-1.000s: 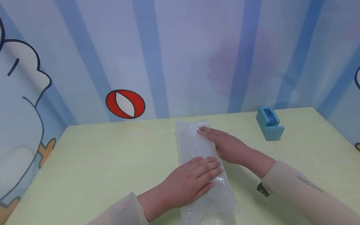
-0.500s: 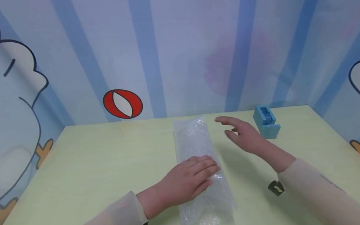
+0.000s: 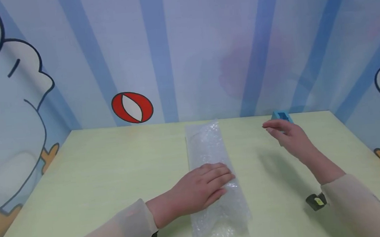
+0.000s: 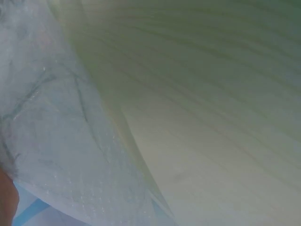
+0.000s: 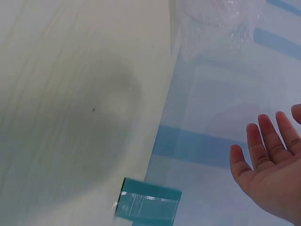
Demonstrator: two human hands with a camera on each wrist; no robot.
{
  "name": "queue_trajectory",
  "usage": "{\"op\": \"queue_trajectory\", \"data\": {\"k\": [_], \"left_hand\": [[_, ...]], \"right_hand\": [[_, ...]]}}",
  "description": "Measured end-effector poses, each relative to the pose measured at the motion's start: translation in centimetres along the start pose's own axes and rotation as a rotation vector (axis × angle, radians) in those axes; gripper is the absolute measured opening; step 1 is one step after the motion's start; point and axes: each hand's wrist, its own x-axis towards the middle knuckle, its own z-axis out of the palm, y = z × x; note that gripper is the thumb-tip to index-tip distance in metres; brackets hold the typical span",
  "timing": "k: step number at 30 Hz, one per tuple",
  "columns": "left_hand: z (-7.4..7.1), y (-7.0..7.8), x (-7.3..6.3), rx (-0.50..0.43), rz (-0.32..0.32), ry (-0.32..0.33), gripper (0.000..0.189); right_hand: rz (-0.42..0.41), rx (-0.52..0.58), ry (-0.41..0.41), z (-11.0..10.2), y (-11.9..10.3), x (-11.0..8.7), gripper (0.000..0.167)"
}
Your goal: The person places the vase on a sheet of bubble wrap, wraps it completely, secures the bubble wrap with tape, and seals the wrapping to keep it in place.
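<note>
A long folded strip of bubble wrap [image 3: 205, 143] lies on the table, its length running away from me. My left hand [image 3: 201, 189] rests across its middle with straight fingers, palm down. The left wrist view shows the wrap's clear sheet [image 4: 61, 132] and its edge close up. My right hand [image 3: 291, 138] is raised over the table at the right, holding nothing. It partly hides a blue tape dispenser [image 3: 281, 115] at the back edge in the head view. From the right wrist, the dispenser [image 5: 149, 202] shows apart from the loosely spread fingers [image 5: 256, 146].
The pale yellow-green table [image 3: 123, 165] reaches back to a blue striped backdrop [image 3: 201, 57] with cartoon prints. A printed red and white oval [image 3: 132, 107] is on that backdrop.
My right hand has lifted off the far part of the bubble wrap and moved right, up to the tape dispenser. My left hand has stayed on the wrap.
</note>
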Motion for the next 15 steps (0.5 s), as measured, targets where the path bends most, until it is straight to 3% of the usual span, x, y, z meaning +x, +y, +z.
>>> {"op": "queue_trajectory", "data": {"k": [5, 15], "left_hand": [[0.1, 0.0, -0.1, -0.007, -0.001, 0.006, 0.040], [0.1, -0.1, -0.1, -0.015, -0.004, 0.000, 0.040]], "right_hand": [[0.080, 0.047, -0.030, -1.2, 1.2, -0.3, 0.050], [0.182, -0.014, -0.030, -3.0, 2.7, -0.8, 0.062]]}}
